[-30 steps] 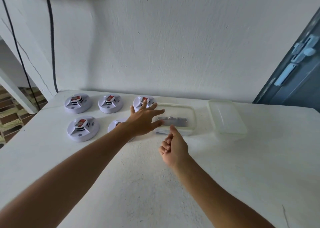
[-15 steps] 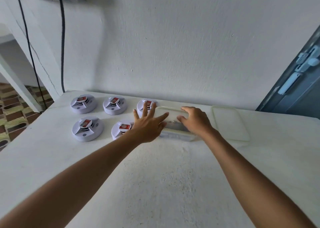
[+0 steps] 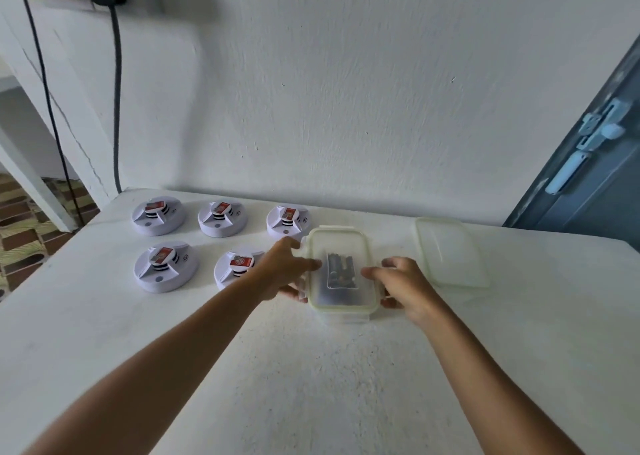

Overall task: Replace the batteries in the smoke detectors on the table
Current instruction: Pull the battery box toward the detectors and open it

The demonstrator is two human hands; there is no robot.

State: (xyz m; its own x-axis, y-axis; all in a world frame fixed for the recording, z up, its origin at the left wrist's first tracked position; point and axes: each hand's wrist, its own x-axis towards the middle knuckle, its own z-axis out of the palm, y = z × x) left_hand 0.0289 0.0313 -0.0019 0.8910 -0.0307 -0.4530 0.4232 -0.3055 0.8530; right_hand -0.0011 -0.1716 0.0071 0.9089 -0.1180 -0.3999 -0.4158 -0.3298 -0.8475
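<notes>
Both hands, left [image 3: 284, 270] and right [image 3: 401, 286], grasp the box [image 3: 341, 303] of batteries [image 3: 341, 270] near the tabletop's [image 3: 311, 368] far edge, detectors [image 3: 194, 240] to its left.

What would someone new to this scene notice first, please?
Two bare hands, the left hand and the right hand, grip a clear box from either side at the middle of the white table. Dark batteries lie inside it. Five round white smoke detectors sit in two rows to its left.
</notes>
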